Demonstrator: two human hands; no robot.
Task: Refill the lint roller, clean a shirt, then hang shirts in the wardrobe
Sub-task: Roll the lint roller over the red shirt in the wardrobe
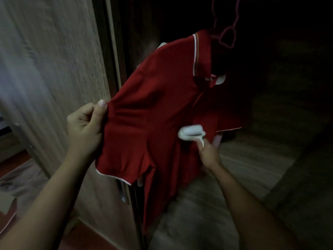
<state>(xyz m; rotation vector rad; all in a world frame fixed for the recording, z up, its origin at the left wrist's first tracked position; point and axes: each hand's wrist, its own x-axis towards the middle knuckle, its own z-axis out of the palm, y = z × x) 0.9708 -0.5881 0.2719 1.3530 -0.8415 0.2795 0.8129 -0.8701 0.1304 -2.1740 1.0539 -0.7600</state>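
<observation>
views: one, head | origin: worn on the person's head | facing: forward and down into the wardrobe (252, 159) | range: near; red shirt (153, 105) fills centre, left hand (86, 127) at 9 o'clock, right hand (209, 152) at 4 o'clock

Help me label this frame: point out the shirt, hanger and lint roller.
shirt (153, 91), head view, red shoulder fabric.
hanger (224, 34), head view, pink loop's left edge.
lint roller (191, 131), head view, white roll.

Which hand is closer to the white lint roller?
Right. The right hand holds the lint roller from below; the left hand is off to its left, pinching the edge of the red shirt.
</observation>
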